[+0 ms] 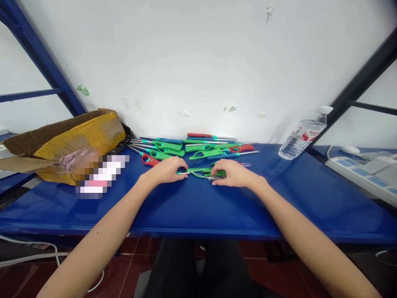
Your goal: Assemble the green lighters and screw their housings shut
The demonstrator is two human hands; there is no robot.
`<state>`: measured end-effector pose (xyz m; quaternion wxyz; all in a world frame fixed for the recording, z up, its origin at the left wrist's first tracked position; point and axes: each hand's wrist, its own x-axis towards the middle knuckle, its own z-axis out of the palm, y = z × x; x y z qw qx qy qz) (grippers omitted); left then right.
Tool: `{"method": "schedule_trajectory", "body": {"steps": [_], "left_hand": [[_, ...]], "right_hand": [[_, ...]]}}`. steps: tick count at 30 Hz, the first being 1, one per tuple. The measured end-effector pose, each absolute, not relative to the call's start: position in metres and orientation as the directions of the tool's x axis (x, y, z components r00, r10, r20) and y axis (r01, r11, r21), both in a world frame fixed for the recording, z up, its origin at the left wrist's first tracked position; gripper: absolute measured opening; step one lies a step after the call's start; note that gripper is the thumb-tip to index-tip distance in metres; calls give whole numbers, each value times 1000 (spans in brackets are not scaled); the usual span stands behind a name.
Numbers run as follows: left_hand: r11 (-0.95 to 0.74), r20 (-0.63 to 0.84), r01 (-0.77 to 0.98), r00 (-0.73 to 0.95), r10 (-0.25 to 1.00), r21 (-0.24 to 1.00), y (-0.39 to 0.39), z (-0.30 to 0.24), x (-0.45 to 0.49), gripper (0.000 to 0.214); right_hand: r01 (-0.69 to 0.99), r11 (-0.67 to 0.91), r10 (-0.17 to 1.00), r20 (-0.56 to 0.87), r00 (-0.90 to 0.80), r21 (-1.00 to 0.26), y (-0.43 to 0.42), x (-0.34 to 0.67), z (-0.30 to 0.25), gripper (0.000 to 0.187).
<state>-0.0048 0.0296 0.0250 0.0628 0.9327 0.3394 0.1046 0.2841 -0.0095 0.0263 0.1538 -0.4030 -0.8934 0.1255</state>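
Note:
A green long-necked gas lighter (198, 170) lies low over the blue table between my hands, with thin wire-like inner parts showing along it. My left hand (167, 170) pinches a small metal end at the lighter's left. On the other side, the curled fingers of my right hand (233, 173) grip the lighter's body and some small metal parts, mostly covered by the fingertips. Just behind my right hand shows a purple transparent handle (246, 164). Several more lighters lie piled behind, among them a green one (169, 146) and a red one (200, 135).
A torn cardboard box (83, 134) with yellow tape stands at the left, next to a blurred-out patch. A water bottle (302, 134) leans at the back right. White power strips (362, 176) lie at the far right of the blue table (198, 211). A white wall rises behind.

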Motion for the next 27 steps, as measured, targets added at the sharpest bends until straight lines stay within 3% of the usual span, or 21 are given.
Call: {"method": "schedule_trajectory", "body": {"steps": [9, 27], "left_hand": [[-774, 153, 607, 760, 632, 183, 34, 22, -6, 14], [-741, 194, 639, 715, 671, 207, 30, 25, -7, 20]], "right_hand": [[664, 660, 740, 152, -655, -353, -11, 281, 25, 10], [635, 672, 725, 166, -668, -382, -14, 280, 26, 10]]}}
